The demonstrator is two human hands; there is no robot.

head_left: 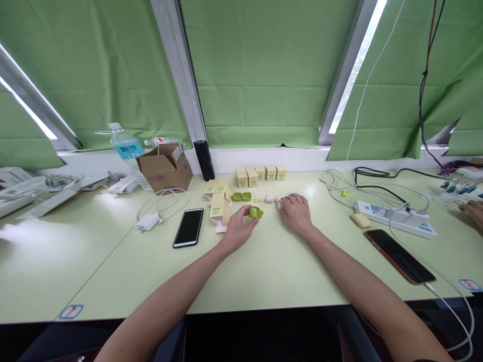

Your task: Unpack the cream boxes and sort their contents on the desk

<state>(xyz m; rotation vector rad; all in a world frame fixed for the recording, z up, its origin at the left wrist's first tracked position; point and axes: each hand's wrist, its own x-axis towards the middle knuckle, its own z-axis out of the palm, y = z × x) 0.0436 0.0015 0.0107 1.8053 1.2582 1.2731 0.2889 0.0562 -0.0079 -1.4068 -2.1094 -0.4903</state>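
Note:
My left hand pinches a small olive-green cover with rounded bumps, perhaps a soft earphone case cover, just above the table. To its right, my right hand is palm down, fingers bent over a small white piece that they partly hide. Another white piece lies beside it. Behind my left hand are two green open case halves and tiny yellow clips. Flattened cream cartons lie left of my left hand.
Several small cream boxes stand along the back wall. On the left are a black-screened phone, a white charger and a cardboard box. At right lie a power strip and another phone. Another person's hand shows at far right.

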